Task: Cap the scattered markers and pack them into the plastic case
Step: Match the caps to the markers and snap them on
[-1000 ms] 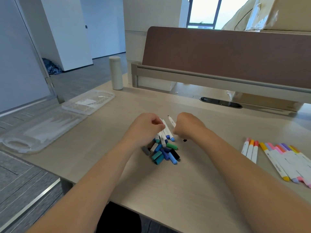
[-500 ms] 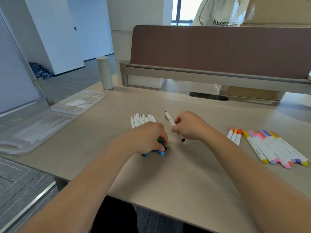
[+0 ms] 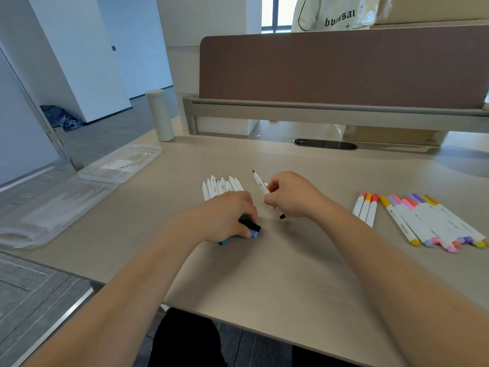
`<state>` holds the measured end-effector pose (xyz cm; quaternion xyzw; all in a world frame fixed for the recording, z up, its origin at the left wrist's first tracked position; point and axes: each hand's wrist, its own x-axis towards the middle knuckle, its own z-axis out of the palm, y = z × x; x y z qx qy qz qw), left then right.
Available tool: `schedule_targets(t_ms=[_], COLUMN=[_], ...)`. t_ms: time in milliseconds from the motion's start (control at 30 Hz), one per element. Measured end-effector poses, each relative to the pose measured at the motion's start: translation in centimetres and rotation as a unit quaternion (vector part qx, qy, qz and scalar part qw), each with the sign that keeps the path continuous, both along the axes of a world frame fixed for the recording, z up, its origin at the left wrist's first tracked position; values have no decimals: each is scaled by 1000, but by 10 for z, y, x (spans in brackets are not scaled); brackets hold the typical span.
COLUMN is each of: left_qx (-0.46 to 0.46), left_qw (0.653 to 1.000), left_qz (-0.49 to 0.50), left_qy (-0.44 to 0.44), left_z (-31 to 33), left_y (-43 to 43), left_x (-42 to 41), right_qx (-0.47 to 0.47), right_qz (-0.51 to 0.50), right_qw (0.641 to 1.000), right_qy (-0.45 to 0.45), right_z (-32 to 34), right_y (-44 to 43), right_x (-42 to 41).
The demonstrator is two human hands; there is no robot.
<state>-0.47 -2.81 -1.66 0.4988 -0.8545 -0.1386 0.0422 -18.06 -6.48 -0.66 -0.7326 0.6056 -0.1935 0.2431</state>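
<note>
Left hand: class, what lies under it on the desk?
Under the left hand, loose caps poke out: black, blue, teal, green. Any further caps are covered, as are the near ends of the white markers.

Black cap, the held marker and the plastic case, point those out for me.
Black cap [image 3: 250, 225]: head view, middle of its side.
Marker [image 3: 260, 184]: head view, white barrel below the tip.
Plastic case [image 3: 66, 205]: head view, clear floor of the nearer half.

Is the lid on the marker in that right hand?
Off, at its far end: the marker in the right hand shows a bare dark tip there.
</note>
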Motion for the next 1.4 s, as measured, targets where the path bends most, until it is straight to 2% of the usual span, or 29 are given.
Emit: schedule_targets(t_ms=[200,333,400,500,667,833,1133,1300,1400], left_qx=[13,-52,-71,-54,-6,10,59,64,64], left_qw=[998,984,958,895,809,796,729,723,732], left_qz=[35,99,167,254,320,314,322,320,318], left_qy=[52,141,220,363,494,518,602,609,599], left_z=[1,0,2,3,7,5,2,1,0], left_y=[-1,-4,-5,-7,-11,-13,-13,-14,-14], left_x=[-5,-2,1,4,9,14,12,9,9], right_qx=[-4,-6,-3,5,-4,-1,32,47,42], right_qz=[-3,-3,-4,9,46,61,143,162,160], right_qw=[1000,1000,1000,999,997,997,989,986,986], right_qy=[0,-6,-16,-35,-54,-43,-9,8,8], right_z=[1,2,3,3,7,9,12,11,11], right_y=[3,5,7,10,18,21,29,30,29], right_x=[0,0,2,4,9,13,13,13,12])
